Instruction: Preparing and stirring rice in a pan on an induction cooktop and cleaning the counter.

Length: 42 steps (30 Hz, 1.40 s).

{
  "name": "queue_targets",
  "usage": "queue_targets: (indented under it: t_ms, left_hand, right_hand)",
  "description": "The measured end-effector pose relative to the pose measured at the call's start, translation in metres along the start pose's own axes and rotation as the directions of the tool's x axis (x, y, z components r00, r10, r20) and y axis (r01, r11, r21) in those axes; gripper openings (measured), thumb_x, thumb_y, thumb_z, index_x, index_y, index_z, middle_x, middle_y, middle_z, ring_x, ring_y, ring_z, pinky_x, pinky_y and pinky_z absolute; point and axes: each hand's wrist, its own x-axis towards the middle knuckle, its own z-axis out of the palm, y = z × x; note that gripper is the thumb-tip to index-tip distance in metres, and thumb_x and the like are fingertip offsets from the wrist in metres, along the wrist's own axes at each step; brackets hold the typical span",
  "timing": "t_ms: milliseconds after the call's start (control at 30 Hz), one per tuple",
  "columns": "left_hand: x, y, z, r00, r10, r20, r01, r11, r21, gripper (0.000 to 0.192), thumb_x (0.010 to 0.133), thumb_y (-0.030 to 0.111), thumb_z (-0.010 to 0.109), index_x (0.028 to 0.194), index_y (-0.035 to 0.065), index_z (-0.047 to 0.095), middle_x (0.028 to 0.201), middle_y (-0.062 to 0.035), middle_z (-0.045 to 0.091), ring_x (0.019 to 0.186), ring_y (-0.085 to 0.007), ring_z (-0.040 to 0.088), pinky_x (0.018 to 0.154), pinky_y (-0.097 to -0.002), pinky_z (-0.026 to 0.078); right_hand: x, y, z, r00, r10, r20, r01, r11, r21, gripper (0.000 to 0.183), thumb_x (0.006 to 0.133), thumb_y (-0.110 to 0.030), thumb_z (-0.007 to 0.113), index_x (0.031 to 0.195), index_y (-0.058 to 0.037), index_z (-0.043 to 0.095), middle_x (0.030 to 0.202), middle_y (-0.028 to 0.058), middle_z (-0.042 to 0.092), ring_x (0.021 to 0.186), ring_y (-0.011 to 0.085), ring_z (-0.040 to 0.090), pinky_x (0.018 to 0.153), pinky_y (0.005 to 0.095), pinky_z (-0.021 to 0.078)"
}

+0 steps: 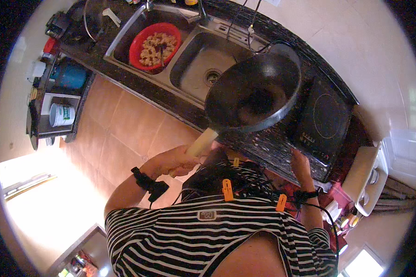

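Note:
My left hand point(183, 162) is closed around the pale handle point(202, 143) of a large dark wok point(234, 85). The wok is tilted, with its inside facing me and no food visible in it. It hangs over the countertop and covers part of the right sink bowl point(197, 62). My right hand point(300, 164) is by the counter's front edge, close to a black induction cooktop point(324, 117). Its fingers are partly hidden from this angle, and I see nothing clearly held in it.
A red basin point(136, 52) of pale, crumbly food point(156, 46) sits in the left sink bowl. Black cables point(251, 33) hang behind the wok. A cream dish rack point(362, 173) stands at right. At left, a shelf holds a white bucket point(60, 115) and a blue container point(72, 76).

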Motion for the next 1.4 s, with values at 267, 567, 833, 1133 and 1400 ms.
queue_targets:
  t_ms: [267, 567, 833, 1133, 1400]
  left_hand:
    - [0.011, 0.000, -0.009, 0.998, 0.053, 0.036, -0.041, 0.961, -0.275, 0.025, 0.092, 0.031, 0.062, 0.097, 0.0095, 0.051, 0.059, 0.0066, 0.041, 0.038, -0.0010, 0.035, 0.030, -0.0159, 0.029]
    - [0.035, -0.024, -0.040, 0.975, 0.044, 0.218, 0.135, 0.662, -0.737, 0.016, 0.101, 0.021, 0.044, 0.092, 0.0073, 0.046, 0.057, 0.0030, 0.040, 0.034, -0.0062, 0.035, 0.028, -0.0191, 0.027]
    - [0.041, -0.026, -0.033, 0.831, 0.405, 0.383, 0.269, 0.309, -0.912, 0.014, 0.101, 0.016, 0.036, 0.094, 0.0061, 0.043, 0.062, -0.0034, 0.043, 0.040, -0.0126, 0.042, 0.034, -0.0256, 0.036]
    - [0.045, -0.026, -0.011, 0.671, 0.629, 0.392, 0.390, 0.149, -0.909, 0.011, 0.091, 0.017, 0.048, 0.087, 0.0071, 0.045, 0.062, -0.0061, 0.049, 0.042, -0.0146, 0.053, 0.039, -0.0260, 0.044]
    - [0.031, -0.022, 0.014, 0.691, 0.631, 0.352, 0.386, 0.090, -0.918, 0.009, 0.088, 0.015, 0.050, 0.085, 0.0070, 0.047, 0.061, -0.0052, 0.051, 0.042, -0.0142, 0.054, 0.041, -0.0287, 0.045]
  right_hand:
    - [0.002, -0.009, -0.007, 0.989, 0.135, 0.068, -0.134, 0.991, -0.013, 0.026, 0.091, -0.014, 0.049, 0.113, -0.0081, 0.060, 0.081, 0.0238, 0.063, 0.072, 0.0440, 0.061, 0.062, 0.0518, 0.0473]
    - [0.003, -0.001, -0.006, 0.991, 0.116, 0.059, -0.112, 0.991, -0.078, 0.019, 0.091, -0.013, 0.050, 0.108, -0.0071, 0.056, 0.080, 0.0248, 0.063, 0.075, 0.0446, 0.061, 0.064, 0.0531, 0.0474]
    - [-0.001, 0.008, 0.000, 0.986, 0.156, 0.060, -0.153, 0.987, -0.056, 0.017, 0.091, -0.013, 0.049, 0.105, -0.0075, 0.056, 0.079, 0.0250, 0.064, 0.074, 0.0422, 0.063, 0.064, 0.0517, 0.0490]
    - [-0.003, 0.008, 0.000, 0.990, 0.110, 0.087, -0.101, 0.990, -0.099, 0.020, 0.088, -0.011, 0.049, 0.107, -0.0073, 0.056, 0.077, 0.0237, 0.064, 0.075, 0.0422, 0.063, 0.064, 0.0523, 0.0491]
    - [-0.012, 0.027, 0.017, 0.993, 0.092, 0.074, -0.088, 0.995, -0.055, 0.023, 0.088, -0.012, 0.050, 0.110, -0.0076, 0.055, 0.078, 0.0242, 0.063, 0.075, 0.0429, 0.062, 0.065, 0.0538, 0.0487]
